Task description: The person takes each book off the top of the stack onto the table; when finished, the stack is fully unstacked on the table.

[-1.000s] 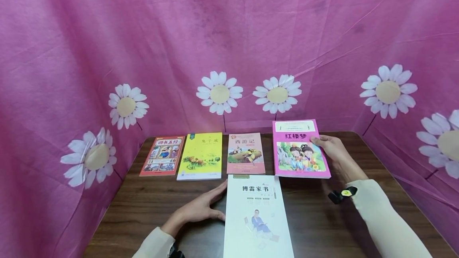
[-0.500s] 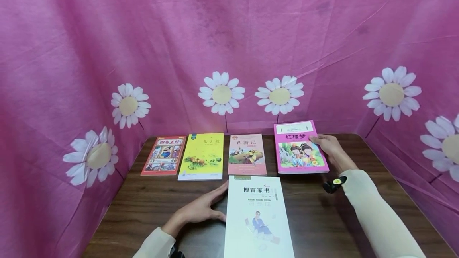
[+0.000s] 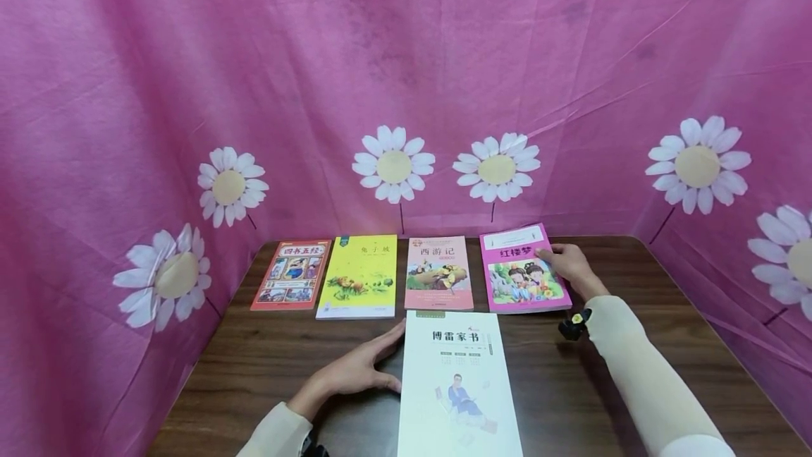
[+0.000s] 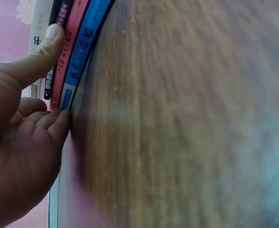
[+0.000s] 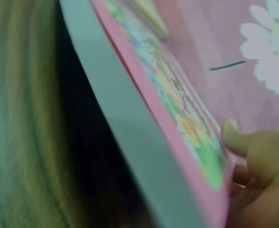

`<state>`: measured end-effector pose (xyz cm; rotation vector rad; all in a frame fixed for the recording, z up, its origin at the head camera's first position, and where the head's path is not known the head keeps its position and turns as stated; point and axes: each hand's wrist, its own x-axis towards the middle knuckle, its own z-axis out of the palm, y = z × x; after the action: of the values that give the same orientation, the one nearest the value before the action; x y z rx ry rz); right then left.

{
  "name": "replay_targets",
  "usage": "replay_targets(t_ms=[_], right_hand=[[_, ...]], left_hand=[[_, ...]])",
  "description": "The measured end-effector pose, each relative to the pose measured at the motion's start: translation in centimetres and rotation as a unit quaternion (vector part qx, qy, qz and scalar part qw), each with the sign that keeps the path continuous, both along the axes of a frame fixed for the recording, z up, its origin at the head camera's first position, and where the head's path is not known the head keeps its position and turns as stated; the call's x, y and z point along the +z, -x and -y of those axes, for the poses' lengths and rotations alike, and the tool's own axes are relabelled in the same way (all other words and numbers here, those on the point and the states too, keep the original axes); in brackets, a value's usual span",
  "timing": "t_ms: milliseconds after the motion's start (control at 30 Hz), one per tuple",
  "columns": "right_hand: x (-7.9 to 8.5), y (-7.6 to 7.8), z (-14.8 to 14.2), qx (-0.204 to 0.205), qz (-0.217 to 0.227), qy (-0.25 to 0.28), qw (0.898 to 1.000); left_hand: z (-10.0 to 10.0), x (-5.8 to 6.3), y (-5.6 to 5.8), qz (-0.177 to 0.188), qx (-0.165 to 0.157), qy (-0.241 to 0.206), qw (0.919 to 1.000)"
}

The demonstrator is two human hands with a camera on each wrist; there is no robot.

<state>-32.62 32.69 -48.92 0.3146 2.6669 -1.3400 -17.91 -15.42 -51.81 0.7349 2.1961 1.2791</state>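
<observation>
My right hand [image 3: 574, 270] pinches the right edge of a thick pink book [image 3: 528, 282], thumb on the cover and fingers beneath. In the right wrist view a dark shadowed gap shows under the pink book [image 5: 151, 107], tilted above the wood. My left hand [image 3: 358, 371] rests against the left side of a book stack, topped by a white book [image 3: 459, 390] with a seated figure. In the left wrist view its thumb touches the spines, among them a red spine [image 4: 68, 52] and a blue spine [image 4: 89, 40]; the fingers, fairly straight, reach the stack's corner.
Left of the pink book, a light pink book [image 3: 438, 295], a yellow book [image 3: 359, 259] and a red book [image 3: 282, 304] lie in a row along the back of the wooden table [image 3: 254, 372]. A pink curtain [image 3: 444, 55] with daisies hangs close behind.
My right hand has brought the pink book a little left, toward the light pink one, and it now slants slightly. The left hand stays at the stack.
</observation>
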Motion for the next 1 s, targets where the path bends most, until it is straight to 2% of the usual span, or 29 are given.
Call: replay_targets(t_ms=[100,200,333,833,1000], right_hand=[[-0.6,-0.3,0.1,0.025,-0.019,-0.059,0.998],[-1.2,-0.6,0.2,0.04,-0.034,-0.12,0.991],[-1.9,-0.8,0.4,0.037,-0.043,-0.157,0.986],[-1.6,-1.2,0.4,0.029,-0.03,-0.143,0.989],[-0.7,-1.7,0.8,0.027,-0.061,-0.155,0.986]], left_hand=[[0.0,0.0,0.0,-0.002,0.001,0.0,1.0],[0.0,-0.1,0.0,-0.004,-0.001,0.0,1.0],[0.0,-0.2,0.1,-0.002,-0.003,-0.001,1.0],[0.0,0.1,0.1,0.0,0.0,-0.003,1.0],[0.0,0.1,0.1,0.002,0.004,0.002,1.0]])
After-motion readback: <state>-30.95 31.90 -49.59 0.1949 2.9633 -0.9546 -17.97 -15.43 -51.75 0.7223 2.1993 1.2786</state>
